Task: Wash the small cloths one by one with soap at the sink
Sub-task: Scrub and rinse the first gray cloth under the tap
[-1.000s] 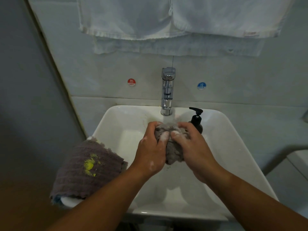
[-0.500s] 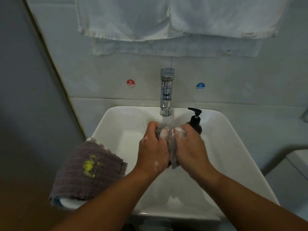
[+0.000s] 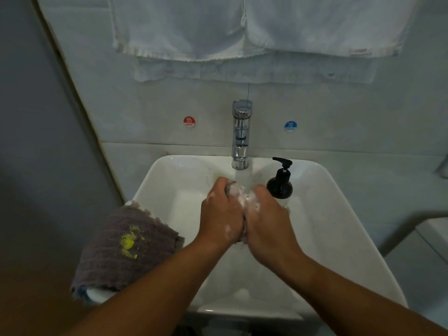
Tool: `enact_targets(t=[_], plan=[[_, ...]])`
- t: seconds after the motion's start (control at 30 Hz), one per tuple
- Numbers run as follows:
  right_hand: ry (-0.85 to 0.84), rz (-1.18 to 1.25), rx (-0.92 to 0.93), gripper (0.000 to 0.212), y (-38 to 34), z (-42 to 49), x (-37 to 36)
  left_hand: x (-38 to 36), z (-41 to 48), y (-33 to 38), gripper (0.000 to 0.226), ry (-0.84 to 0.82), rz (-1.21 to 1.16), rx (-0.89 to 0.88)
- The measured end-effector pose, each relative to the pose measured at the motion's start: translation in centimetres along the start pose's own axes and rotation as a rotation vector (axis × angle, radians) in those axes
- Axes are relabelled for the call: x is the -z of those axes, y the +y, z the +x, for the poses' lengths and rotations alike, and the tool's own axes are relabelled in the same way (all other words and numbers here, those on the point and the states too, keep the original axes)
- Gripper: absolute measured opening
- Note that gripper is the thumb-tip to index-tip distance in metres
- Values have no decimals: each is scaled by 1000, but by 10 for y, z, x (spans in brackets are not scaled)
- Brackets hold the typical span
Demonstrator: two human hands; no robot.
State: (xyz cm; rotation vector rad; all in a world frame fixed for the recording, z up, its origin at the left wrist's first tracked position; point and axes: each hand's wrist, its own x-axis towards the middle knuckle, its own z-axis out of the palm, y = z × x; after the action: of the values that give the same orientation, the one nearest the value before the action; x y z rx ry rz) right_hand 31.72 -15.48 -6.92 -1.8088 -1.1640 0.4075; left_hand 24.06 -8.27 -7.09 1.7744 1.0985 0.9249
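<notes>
Under the tap, my left hand and right hand curl their fingers round the cloth, mostly hidden; suds may slip it loose.

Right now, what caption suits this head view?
Left hand and right hand scrub a soapy grey cloth under the chrome tap; a stained grey cloth waits on the white sink.

A pale tiled wall fills the view in dim, cool light, with white towels hanging at 12 o'clock. On it sit a red HOT sticker toward 11 o'clock and a blue COLD sticker toward 1 o'clock. A plain grey side wall runs down at 9 o'clock.
</notes>
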Motion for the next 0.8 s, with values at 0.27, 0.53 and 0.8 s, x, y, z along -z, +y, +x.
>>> enact_targets(t=[0.27,0.53,0.8], plan=[[111,-77,-48,9,16,22,3,-5,-14,4,23,-130,2,-41],[150,-1,0,19,9,22,6,-5,-13,5,28,-127,-40,24],[0,54,-8,10,5,2,-5,-2,2,-6,25,-39,10,33]])
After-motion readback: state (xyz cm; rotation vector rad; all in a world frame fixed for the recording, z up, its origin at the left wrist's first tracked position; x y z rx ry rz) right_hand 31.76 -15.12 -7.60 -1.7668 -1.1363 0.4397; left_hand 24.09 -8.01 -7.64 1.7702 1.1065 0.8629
